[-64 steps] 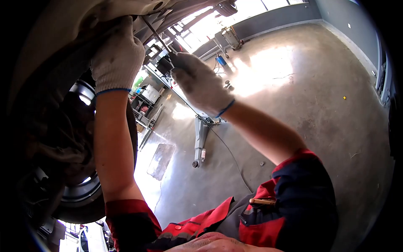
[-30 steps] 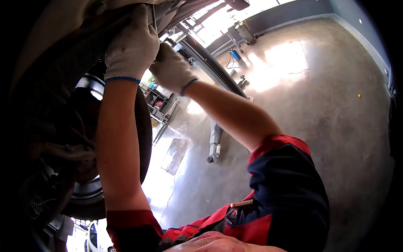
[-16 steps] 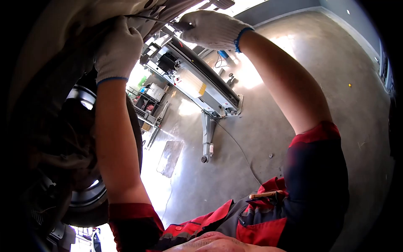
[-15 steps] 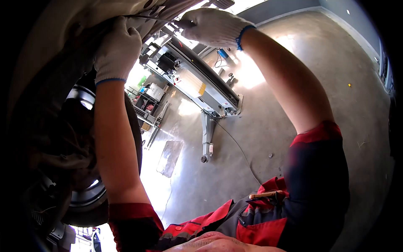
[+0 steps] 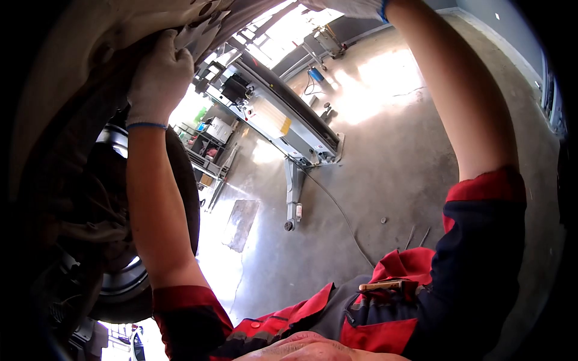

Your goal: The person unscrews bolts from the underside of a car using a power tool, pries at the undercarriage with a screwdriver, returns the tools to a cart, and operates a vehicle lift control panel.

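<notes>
My left hand (image 5: pixel 160 81), in a white knitted glove with a blue cuff, is raised to the underside of a lifted vehicle. Its fingers are curled closed at the edge of the dark wheel-arch lining (image 5: pixel 117 78); what they grip is hidden. Just beyond the knuckles, a pale torn-looking flap (image 5: pixel 195 37) hangs at the bodywork. My right hand (image 5: pixel 355 7), gloved the same way, is at the top edge of the view. Its fingers are mostly cut off, so I cannot see what they hold.
A wheel (image 5: pixel 180 198) hangs beside my left forearm. Beyond stands a grey lift post (image 5: pixel 283 114) with a lift arm (image 5: pixel 294 192) low over the floor. A cable (image 5: pixel 340 210) crosses the floor. A blue cylinder (image 5: pixel 315 74) and a cart (image 5: pixel 217 129) stand farther off.
My right hand has moved up and to the right, partly out of view. The dark strip that ran between my hands no longer shows. My left hand has shifted slightly left and down.
</notes>
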